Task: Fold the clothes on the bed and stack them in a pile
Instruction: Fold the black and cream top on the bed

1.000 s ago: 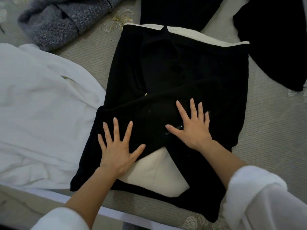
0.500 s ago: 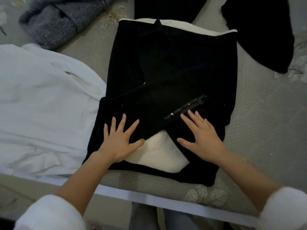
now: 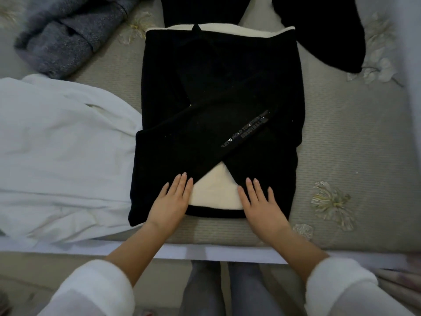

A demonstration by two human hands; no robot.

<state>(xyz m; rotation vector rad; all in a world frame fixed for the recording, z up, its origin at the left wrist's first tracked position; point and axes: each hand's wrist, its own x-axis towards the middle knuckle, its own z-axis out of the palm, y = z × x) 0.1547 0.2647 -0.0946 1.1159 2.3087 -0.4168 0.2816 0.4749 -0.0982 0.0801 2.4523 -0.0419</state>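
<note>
A black garment with a cream lining (image 3: pixel 218 92) lies flat in the middle of the bed, its two sleeves crossed over the front; one sleeve bears a strip of small lettering. My left hand (image 3: pixel 169 201) lies flat with straight fingers on the garment's near left part. My right hand (image 3: pixel 262 202) lies flat on the near right part. Between them a cream patch shows above the black hem. Both hands are close to the garment's near edge.
A white garment (image 3: pixel 61 156) spreads over the left of the bed. A grey knitted garment (image 3: pixel 68 35) lies at the far left, and black clothes (image 3: pixel 323 30) at the far right. The grey bedcover (image 3: pixel 355 156) has flower embroidery; the bed's near edge (image 3: pixel 205 252) runs below my hands.
Both hands have slid along the black garment toward me, from the crossed sleeves down to its near hem. The sleeve's lettering, once under my right hand, now shows.
</note>
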